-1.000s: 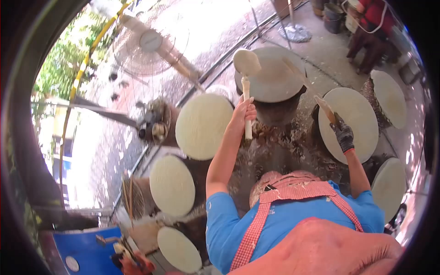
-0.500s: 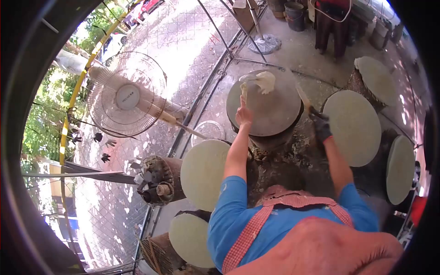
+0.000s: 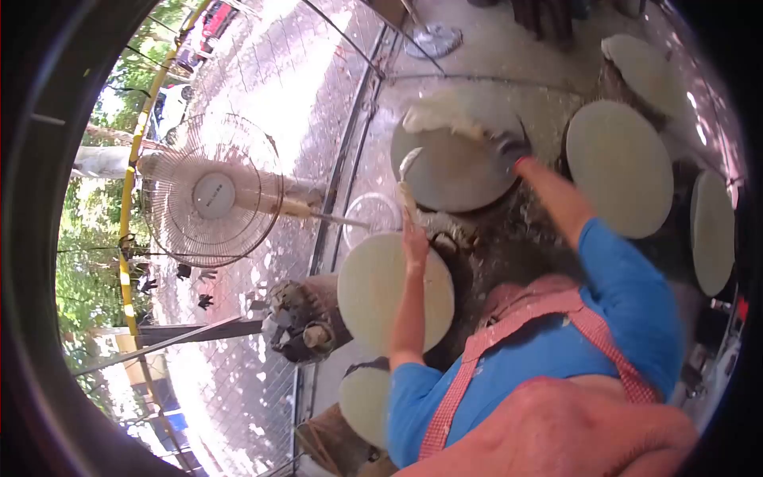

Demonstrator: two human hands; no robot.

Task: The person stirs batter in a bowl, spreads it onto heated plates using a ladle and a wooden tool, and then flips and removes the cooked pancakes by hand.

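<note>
My left hand (image 3: 415, 245) is closed around a narrow pale spatula (image 3: 408, 197) with whitish batter at its upper end. It is held upright at the near left edge of a round grey griddle (image 3: 461, 179). My right hand (image 3: 513, 151), in a dark glove, is over the griddle's right side, blurred by motion. Its fingers are closed on a wooden scraper, whose pale blade is smeared and hard to separate from the batter. A soft pale mass of batter (image 3: 437, 117) lies across the far part of the griddle.
Round griddles covered with thin pale sheets stand at right (image 3: 620, 168), far right (image 3: 713, 233) and near left (image 3: 389, 286). A large fan (image 3: 214, 195) stands beyond the metal frame on the left. A bucket-like stove (image 3: 298, 322) holds dark lumps. Another person's legs (image 3: 544, 17) show at the back.
My right hand has swung left onto the griddle with the scraper. My left hand has drawn back toward me with the spatula. The batter now spreads wider along the far side. The camera view has shifted.
</note>
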